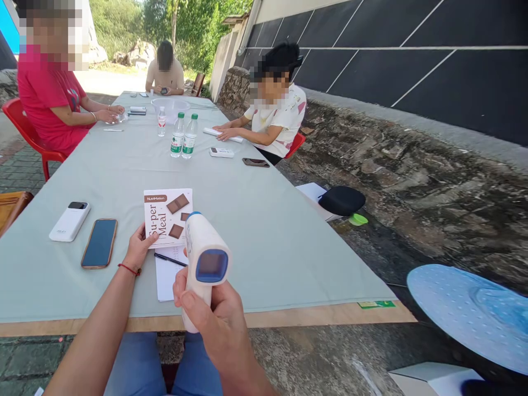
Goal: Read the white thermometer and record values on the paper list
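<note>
My right hand (220, 313) is wrapped round the handle of a white infrared thermometer (208, 239). Its blue-framed screen looks dark and faces me, and its front end points away over the table. With my left hand (142, 247) I grip the lower left edge of a white and brown Su-per Meal box (165, 206), which has chocolate pieces printed on it. The thermometer overlaps the box's right edge in view; whether they touch I cannot tell. Below the box lie a white sheet of paper (165, 283) and a black pen (170, 259), partly hidden by the thermometer and my right hand.
On the cloth-covered table (289, 258) lie a phone (99, 243) and a white power bank (70, 221) at left. Farther off stand several water bottles (177, 137) and a clear basin (177, 104). Three people sit around the table. A blue hat (466, 308) is at right.
</note>
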`<state>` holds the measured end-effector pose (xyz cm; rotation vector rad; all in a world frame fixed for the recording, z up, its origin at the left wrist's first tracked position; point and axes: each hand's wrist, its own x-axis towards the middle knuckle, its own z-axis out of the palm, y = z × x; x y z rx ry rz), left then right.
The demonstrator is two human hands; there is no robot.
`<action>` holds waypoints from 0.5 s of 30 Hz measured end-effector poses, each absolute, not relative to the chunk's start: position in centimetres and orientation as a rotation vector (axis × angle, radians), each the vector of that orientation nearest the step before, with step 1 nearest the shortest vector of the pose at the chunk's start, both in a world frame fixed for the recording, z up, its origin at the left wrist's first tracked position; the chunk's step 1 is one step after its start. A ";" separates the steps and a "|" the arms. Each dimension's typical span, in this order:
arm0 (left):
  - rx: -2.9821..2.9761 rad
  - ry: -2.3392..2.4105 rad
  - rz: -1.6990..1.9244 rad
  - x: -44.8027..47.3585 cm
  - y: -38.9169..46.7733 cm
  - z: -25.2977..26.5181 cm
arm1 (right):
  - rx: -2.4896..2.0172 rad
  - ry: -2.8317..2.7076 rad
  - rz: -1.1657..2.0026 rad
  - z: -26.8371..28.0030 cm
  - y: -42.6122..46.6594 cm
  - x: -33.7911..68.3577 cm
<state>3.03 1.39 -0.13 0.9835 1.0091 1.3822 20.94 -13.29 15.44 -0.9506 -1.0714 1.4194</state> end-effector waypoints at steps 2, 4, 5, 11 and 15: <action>0.987 1.006 1.375 3.0 1.4 0.0 | -0.965 -1.065 1.412 15.4 -13.3 20.9; 0.996 1.016 1.370 3.1 1.4 0.1 | -1.003 -1.073 1.384 14.8 -12.8 21.2; 1.001 1.021 1.370 3.1 1.4 0.1 | -1.049 -1.079 1.348 14.2 -12.2 21.5; 1.000 1.080 1.458 3.0 1.5 -0.3 | -1.743 -1.329 0.781 6.5 -5.6 27.9; 1.046 1.105 1.571 2.9 1.5 0.1 | -2.254 -1.657 0.575 1.6 -3.0 33.0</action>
